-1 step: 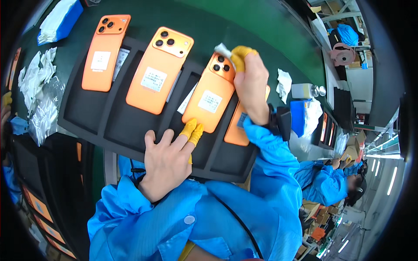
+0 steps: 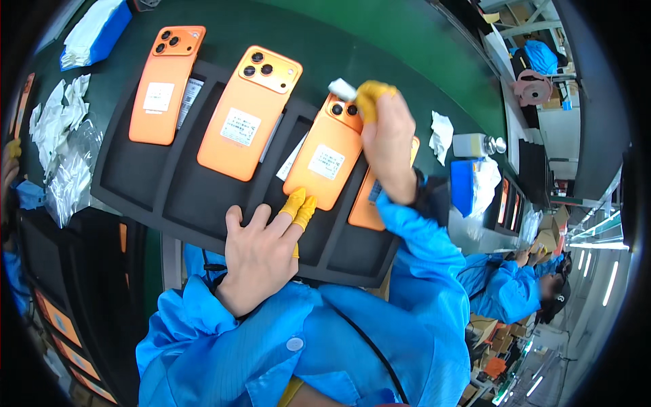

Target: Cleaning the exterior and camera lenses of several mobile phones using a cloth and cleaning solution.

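Orange phones with triple cameras and white labels rest back up in a black compartment tray. Two fingers of my left hand, in yellow finger cots, press on the lower edge of the third phone; that hand is spread and holds nothing. At this phone's camera end, my right hand pinches a white wipe, its cot-covered fingers hiding part of the camera area. Left of it lie a second phone and a first phone. My right arm partly covers a fourth phone.
Crumpled white wipes and a clear plastic bag lie left of the tray. A blue box of wipes stands at the far left. On the right are a loose wipe, a pump bottle and another blue box. A co-worker sits beyond.
My right hand and the wipe have shifted slightly nearer and to the left, covering more of the phone's camera area. My left hand stays in place.
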Action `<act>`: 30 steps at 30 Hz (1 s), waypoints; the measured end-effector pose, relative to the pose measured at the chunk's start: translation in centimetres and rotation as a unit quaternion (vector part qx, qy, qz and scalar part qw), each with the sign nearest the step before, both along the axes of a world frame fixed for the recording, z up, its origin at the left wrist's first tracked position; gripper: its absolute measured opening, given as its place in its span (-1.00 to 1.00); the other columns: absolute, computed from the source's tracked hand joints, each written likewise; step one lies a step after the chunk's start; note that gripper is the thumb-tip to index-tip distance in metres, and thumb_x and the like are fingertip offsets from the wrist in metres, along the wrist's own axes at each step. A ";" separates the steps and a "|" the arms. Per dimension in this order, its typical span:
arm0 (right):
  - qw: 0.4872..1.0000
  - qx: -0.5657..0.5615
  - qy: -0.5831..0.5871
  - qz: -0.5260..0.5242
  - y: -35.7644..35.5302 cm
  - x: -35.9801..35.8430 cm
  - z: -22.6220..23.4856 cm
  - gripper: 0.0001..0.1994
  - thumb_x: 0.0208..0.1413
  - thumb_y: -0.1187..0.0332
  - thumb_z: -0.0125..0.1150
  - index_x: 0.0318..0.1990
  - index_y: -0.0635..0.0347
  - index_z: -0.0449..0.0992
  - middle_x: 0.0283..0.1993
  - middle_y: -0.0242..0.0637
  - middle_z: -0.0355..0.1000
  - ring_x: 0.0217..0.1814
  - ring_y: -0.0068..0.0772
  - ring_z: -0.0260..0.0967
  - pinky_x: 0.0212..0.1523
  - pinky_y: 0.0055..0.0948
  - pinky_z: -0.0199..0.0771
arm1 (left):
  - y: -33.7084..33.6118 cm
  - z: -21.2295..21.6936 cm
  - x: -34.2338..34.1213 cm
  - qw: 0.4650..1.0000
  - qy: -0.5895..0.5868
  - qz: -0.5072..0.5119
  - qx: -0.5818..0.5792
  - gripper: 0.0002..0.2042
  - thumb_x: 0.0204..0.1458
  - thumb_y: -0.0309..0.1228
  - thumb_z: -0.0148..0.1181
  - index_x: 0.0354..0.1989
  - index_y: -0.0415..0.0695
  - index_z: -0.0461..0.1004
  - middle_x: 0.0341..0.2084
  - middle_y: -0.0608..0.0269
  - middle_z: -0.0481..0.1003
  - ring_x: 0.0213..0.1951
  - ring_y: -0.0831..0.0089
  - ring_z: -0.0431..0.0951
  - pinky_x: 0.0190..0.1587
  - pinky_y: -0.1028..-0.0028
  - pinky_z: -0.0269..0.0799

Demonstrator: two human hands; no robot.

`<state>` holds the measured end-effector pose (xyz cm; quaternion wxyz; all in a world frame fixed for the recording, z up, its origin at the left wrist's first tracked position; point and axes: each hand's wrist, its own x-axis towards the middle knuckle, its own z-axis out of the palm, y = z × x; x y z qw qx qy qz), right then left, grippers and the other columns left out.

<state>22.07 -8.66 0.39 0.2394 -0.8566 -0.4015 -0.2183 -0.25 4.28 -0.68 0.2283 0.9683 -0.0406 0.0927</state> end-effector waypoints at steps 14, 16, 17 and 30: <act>0.998 0.010 0.053 -0.012 -1.8 -0.4 -0.1 -0.82 0.05 0.55 0.24 -0.16 0.28 0.49 -0.26 -0.01 0.45 -0.22 0.05 0.45 -0.25 -0.24 0.47 | -0.4 -0.4 0.0 0.999 -0.011 0.026 0.024 -0.81 -0.16 -0.40 0.30 -0.32 -0.11 0.64 -0.26 0.24 0.44 -0.17 0.34 0.37 -0.07 0.09 0.10; 0.995 -0.041 0.076 -0.040 -2.0 -3.1 -0.9 -0.81 -0.01 0.57 0.22 -0.21 0.32 0.45 -0.29 0.00 0.41 -0.25 0.08 0.42 -0.29 -0.12 0.44 | -0.4 -0.2 0.0 1.000 -0.004 0.024 0.019 -0.82 -0.16 -0.40 0.30 -0.33 -0.11 0.64 -0.25 0.24 0.45 -0.17 0.34 0.37 -0.07 0.10 0.10; 0.990 -0.071 0.118 -0.020 -2.3 -4.6 -1.4 -0.78 -0.11 0.59 0.24 -0.24 0.31 0.43 -0.33 -0.01 0.39 -0.27 0.09 0.41 -0.30 -0.09 0.43 | -0.4 -0.2 0.1 0.999 -0.005 0.024 0.021 -0.82 -0.16 -0.40 0.30 -0.34 -0.11 0.64 -0.26 0.24 0.45 -0.16 0.34 0.37 -0.07 0.10 0.09; 0.997 -0.038 0.066 -0.022 -2.1 -4.1 -0.9 -0.75 -0.18 0.67 0.17 -0.26 0.30 0.41 -0.36 -0.07 0.32 -0.27 0.03 0.35 -0.24 -0.10 0.40 | -0.6 -0.5 0.1 0.998 -0.047 0.041 -0.018 -0.88 -0.20 -0.45 0.30 -0.46 -0.19 0.60 -0.26 0.05 0.45 -0.18 0.24 0.40 -0.07 0.13 0.08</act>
